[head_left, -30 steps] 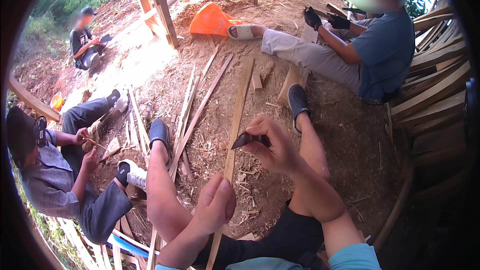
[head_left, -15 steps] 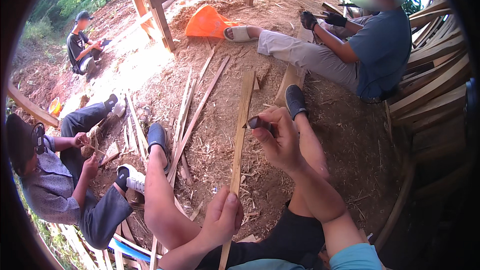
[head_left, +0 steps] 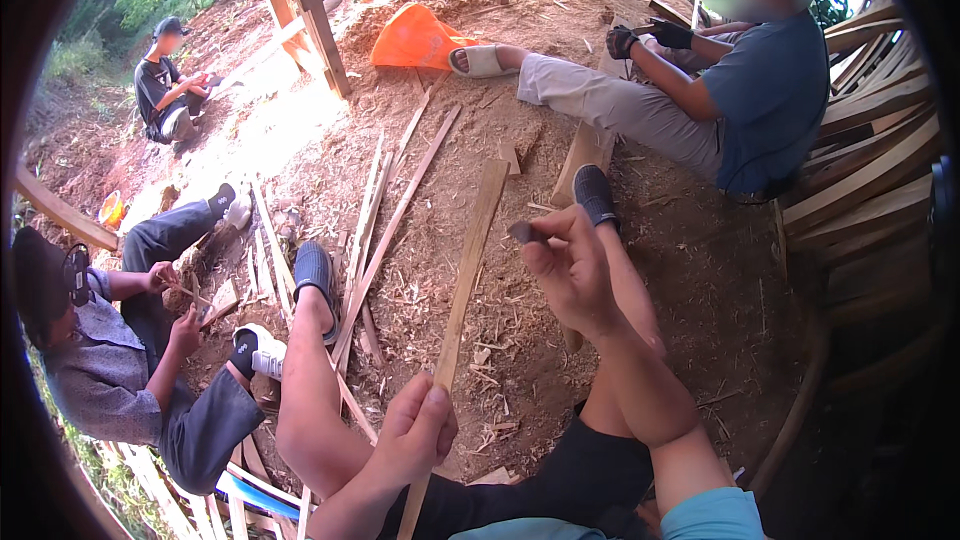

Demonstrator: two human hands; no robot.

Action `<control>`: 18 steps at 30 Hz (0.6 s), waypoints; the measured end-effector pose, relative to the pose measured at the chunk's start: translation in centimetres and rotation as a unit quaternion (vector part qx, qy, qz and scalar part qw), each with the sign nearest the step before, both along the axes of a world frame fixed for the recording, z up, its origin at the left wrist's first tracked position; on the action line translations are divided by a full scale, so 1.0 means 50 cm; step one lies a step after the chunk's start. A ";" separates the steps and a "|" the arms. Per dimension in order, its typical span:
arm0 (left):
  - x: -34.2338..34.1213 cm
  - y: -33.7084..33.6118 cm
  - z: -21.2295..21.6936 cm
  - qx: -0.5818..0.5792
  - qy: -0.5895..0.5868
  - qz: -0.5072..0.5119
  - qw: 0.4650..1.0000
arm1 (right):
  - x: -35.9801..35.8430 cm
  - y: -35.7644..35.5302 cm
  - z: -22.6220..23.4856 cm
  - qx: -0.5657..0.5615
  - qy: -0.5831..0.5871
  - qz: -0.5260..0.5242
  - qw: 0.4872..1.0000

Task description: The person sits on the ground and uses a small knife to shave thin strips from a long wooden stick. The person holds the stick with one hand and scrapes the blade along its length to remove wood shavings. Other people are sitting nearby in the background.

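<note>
My left hand (head_left: 414,426) is closed around the lower part of a long, flat wooden strip (head_left: 469,275), which slants up and away from my lap. To the right of the strip, my right hand (head_left: 574,278) pinches a small dark brown object (head_left: 523,232) between thumb and fingers. That object is apart from the strip now; most of it is hidden by the fingers, so its kind does not show.
Loose wooden strips (head_left: 405,202) lie on the shaving-strewn dirt between my legs and a person (head_left: 110,360) at left. Another person (head_left: 765,100) with dark gloves sits at upper right, near stacked curved slats (head_left: 870,180). An orange bag (head_left: 415,38) lies ahead; a third person (head_left: 170,85) sits farther off.
My left hand and the strip have shifted left and toward me, the strip leaning more to the right. My right hand has moved slightly right, taking the dark object off the strip's edge.
</note>
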State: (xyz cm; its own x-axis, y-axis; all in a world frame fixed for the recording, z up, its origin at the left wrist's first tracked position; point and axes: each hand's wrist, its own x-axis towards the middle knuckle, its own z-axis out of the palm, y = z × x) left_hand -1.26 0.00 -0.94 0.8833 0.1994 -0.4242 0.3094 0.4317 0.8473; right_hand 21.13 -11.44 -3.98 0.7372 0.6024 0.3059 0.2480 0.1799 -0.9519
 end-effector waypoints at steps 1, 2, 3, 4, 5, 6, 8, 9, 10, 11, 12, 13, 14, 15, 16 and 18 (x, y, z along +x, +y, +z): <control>0.002 0.000 0.003 0.000 0.003 0.000 1.000 | -0.017 0.004 0.001 -0.015 -0.036 0.015 0.999; 0.005 -0.001 0.007 0.000 0.007 -0.001 1.000 | -0.033 0.009 0.003 -0.030 -0.073 0.030 0.996; 0.007 -0.003 0.012 0.000 0.008 -0.001 1.000 | -0.042 0.013 0.010 -0.045 -0.111 0.046 0.992; 0.009 -0.004 0.014 0.005 0.004 -0.001 1.000 | -0.046 0.016 0.019 -0.039 -0.109 0.037 0.993; 0.011 -0.005 0.016 0.010 0.000 -0.002 1.000 | -0.049 0.018 0.027 -0.034 -0.107 0.028 0.993; 0.013 -0.006 0.018 0.015 -0.007 -0.004 1.000 | -0.049 0.018 0.033 -0.028 -0.107 0.018 0.994; 0.012 -0.007 0.016 0.020 -0.018 -0.014 1.000 | -0.043 0.019 0.036 -0.018 -0.146 0.002 0.989; 0.011 -0.008 0.015 0.024 -0.015 -0.019 0.999 | -0.041 0.020 0.035 -0.012 -0.164 -0.007 0.986; 0.011 -0.010 0.015 0.027 -0.013 -0.024 0.999 | -0.040 0.021 0.032 -0.006 -0.158 -0.028 0.987; 0.012 -0.013 0.015 0.032 -0.004 -0.028 0.999 | -0.038 0.022 0.026 0.001 -0.152 -0.050 0.987; 0.009 -0.017 0.013 0.030 -0.003 -0.034 0.999 | -0.037 0.023 0.021 0.007 -0.146 -0.070 0.987; 0.006 -0.018 0.011 0.029 -0.001 -0.040 0.999 | -0.030 0.020 0.020 0.008 -0.120 -0.075 0.990; 0.004 -0.020 0.007 0.022 -0.007 -0.048 0.999 | -0.015 0.014 0.021 0.010 -0.094 -0.079 0.992; 0.003 -0.024 0.007 0.018 -0.008 -0.053 0.998 | 0.001 0.007 0.023 0.010 -0.068 -0.082 0.994; 0.002 -0.028 0.007 0.015 -0.008 -0.059 0.998 | 0.016 0.003 0.026 0.014 -0.043 -0.096 0.994; 0.000 -0.035 0.005 0.018 -0.010 -0.077 0.997 | 0.040 -0.004 0.030 0.024 0.010 -0.126 0.992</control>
